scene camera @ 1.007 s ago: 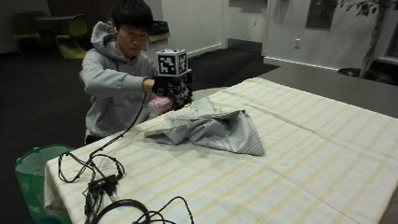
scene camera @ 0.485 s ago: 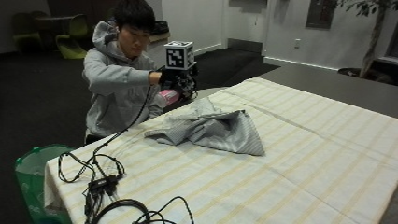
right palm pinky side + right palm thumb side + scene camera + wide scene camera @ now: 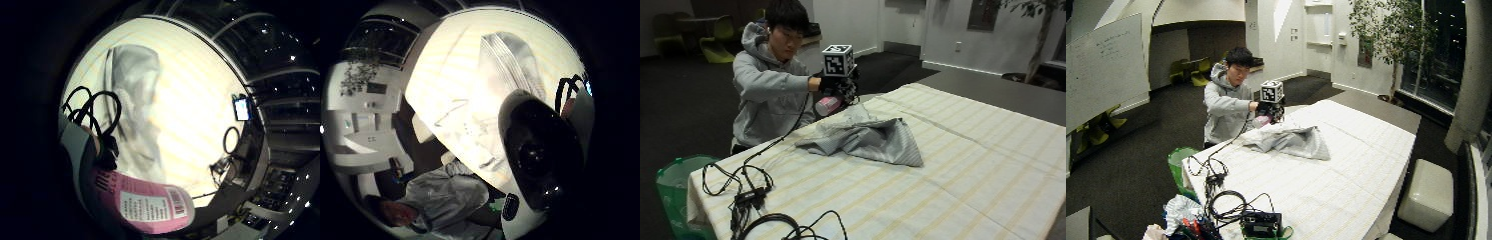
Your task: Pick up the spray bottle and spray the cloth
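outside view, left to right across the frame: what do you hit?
Green bin → black cables on the striped tablecloth → gloved right hand gripping the pink spray bottle → crumpled grey cloth → potted tree at the far right.

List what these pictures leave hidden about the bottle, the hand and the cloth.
- Bottle nozzle and trigger: covered by the gloved right hand in the outside view.
- Any spray mist: too fine to see in either outside view.
- Bottle label: text blurred in the little finger side palm view.
- Cloth: no wet patch can be told.
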A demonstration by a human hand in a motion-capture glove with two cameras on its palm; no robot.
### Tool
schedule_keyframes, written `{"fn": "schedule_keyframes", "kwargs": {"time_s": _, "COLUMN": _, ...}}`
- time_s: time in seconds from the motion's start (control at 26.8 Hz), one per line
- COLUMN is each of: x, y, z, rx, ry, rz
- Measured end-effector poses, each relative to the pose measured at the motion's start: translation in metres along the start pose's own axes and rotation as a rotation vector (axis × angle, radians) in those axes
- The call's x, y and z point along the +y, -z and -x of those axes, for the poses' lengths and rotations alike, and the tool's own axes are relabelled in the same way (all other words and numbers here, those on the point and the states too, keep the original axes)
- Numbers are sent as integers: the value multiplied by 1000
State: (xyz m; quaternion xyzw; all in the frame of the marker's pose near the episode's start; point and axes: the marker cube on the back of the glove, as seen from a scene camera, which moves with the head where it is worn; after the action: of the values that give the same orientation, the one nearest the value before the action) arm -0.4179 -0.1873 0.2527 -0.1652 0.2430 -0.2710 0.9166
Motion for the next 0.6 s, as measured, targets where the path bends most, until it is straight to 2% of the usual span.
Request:
{"fn": "schedule_keyframes", "kwargs": {"time_s": 0.19, "x": -15, "y": 30, "z": 42, "rx": -278, "ry": 20, "rz": -166}}
{"fn": "schedule_keyframes", "kwargs": {"time_s": 0.34, "x": -41, "y": 46, "z": 75, "rx": -608, "ry": 41, "rz": -417}}
{"fn": "schedule_keyframes", "kwargs": {"time_s": 0.48, "x": -71, "y": 32, "z": 113, "rx": -864, "ry": 59, "rz": -675}}
{"fn": "schedule_keyframes", "kwargs": {"time_s": 0.6, "x": -94, "y": 4, "z": 138, "rx": -948, "ry": 77, "rz": -764}}
